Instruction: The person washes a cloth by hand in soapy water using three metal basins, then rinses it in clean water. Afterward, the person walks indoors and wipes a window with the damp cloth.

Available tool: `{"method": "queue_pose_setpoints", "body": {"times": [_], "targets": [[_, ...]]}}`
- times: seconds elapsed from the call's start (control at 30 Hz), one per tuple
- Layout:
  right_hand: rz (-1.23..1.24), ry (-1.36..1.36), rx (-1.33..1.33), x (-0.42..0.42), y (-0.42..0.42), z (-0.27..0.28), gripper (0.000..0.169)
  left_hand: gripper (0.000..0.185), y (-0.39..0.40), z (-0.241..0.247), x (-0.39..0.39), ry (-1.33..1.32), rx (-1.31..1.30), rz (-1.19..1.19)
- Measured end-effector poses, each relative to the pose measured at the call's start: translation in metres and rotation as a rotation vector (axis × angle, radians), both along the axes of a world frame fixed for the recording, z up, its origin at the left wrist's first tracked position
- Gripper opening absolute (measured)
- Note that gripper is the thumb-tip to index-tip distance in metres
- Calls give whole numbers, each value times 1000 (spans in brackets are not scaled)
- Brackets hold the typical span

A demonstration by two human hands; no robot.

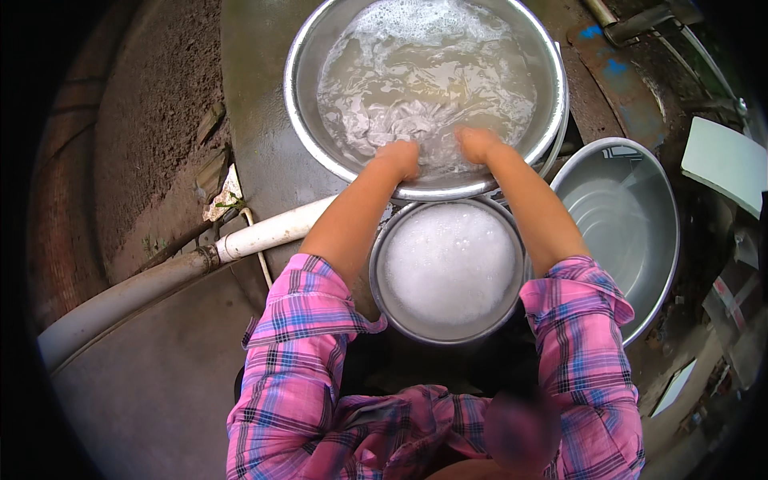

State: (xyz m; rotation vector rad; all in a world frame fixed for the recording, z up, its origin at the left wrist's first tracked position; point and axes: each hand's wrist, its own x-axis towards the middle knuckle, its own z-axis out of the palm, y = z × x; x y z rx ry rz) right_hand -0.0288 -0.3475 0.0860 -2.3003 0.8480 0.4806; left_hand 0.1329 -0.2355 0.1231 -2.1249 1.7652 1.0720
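Observation:
A large metal basin (303,111) holds cloudy, rippling water with white suds (414,24) towards its far side. Crumpled pale cloth (411,120) shows at the water's surface near the front. My left hand (400,159) is partly in the water, with its curled fingers against the near edge of this cloth. To its right, my right hand (477,144) dips into the water just inside the front rim. Water hides the fingertips of both hands, so their grip on the cloth cannot be made out.
Below the big basin stands a smaller round metal basin (450,264) full of white foam. A deep grey metal basin (618,222) sits at the right. A pale pipe (270,237) runs along the left, beside a wet slab (258,120) and bare soil (162,90).

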Motion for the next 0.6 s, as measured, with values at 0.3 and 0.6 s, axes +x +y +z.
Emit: {"method": "queue_pose_setpoints", "body": {"times": [0.3,0.6], "targets": [[6,-751,-358,17,-32,192,22,20,-44,132,45,738,-465,236],[359,-891,-847,-3,-85,343,28,24,-82,295,75,136,-1248,9]]}}
